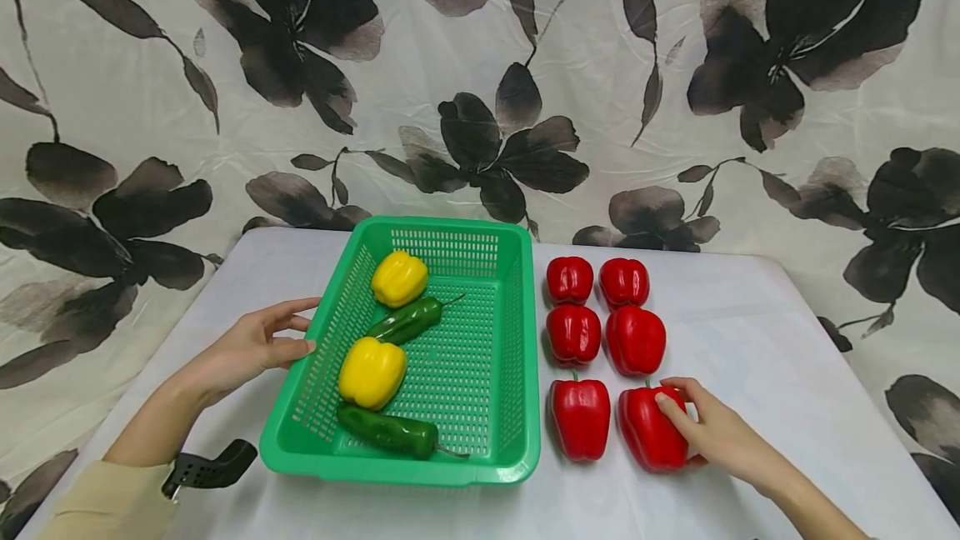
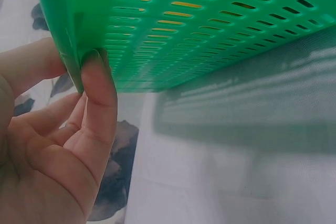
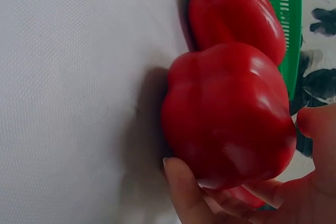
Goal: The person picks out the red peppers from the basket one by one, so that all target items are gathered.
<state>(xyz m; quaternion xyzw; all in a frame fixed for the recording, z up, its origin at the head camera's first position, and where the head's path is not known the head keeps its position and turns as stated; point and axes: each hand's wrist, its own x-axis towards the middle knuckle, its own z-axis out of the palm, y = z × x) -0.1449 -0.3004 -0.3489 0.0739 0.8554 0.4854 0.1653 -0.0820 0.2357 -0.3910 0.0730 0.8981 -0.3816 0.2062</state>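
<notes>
My left hand (image 1: 251, 348) pinches the left rim of a green plastic basket (image 1: 531, 373), thumb on one side and fingers curled on the other; the left wrist view shows this hand (image 2: 58, 156) at the basket's perforated wall (image 2: 205, 51). Inside lie two yellow bell peppers (image 1: 372, 372) and two long green peppers (image 1: 386, 430). My right hand (image 1: 723, 436) grips the red bell pepper (image 1: 647, 432) nearest me on the right, its thumb on top and fingers around the far side. In the right wrist view that pepper (image 3: 228, 119) overlaps another red one (image 3: 233, 17).
Several more red bell peppers (image 1: 636, 340) stand in two columns right of the basket. A white cloth (image 1: 750, 332) covers the table. Behind hangs a floral curtain (image 1: 600, 107). A dark strap (image 1: 213, 465) is around the left wrist.
</notes>
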